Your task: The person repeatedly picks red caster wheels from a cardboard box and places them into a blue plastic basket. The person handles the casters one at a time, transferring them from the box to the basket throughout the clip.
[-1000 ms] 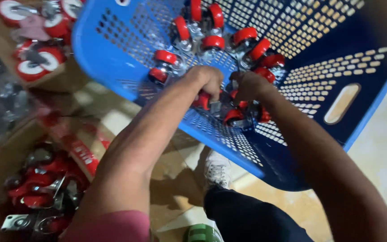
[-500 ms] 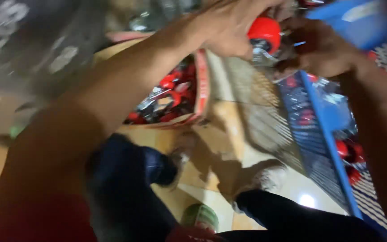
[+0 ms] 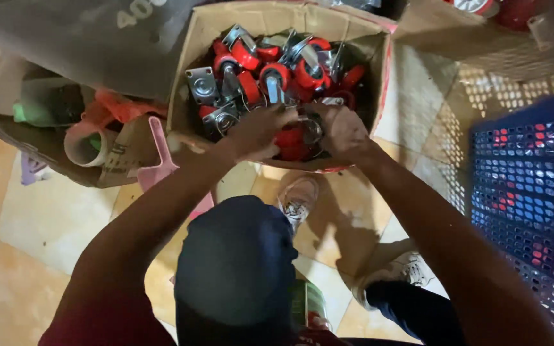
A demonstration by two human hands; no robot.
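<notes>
Over the near edge of the cardboard box we have both hands down among the red caster wheels. Our left hand lies with fingers curled over the top of a red caster at the front of the pile, knuckles up, closed onto it rather than spread. Our right hand meets it from the other side, fingers bent around the same caster's metal fork and wheel, so the piece sits pinched between the two hands just inside the box's front wall. How far the fingertips wrap underneath we cannot tell, since the backs of the hands hide them.

Behind our hands the box holds a heap of casters lying at all angles, red wheels and silvery mounting plates mixed together. To the right stands a blue perforated plastic crate with more red showing through its holes. To the left, a second torn carton holds a cardboard tube, and a pink plastic scoop leans beside it on the tiled floor.
</notes>
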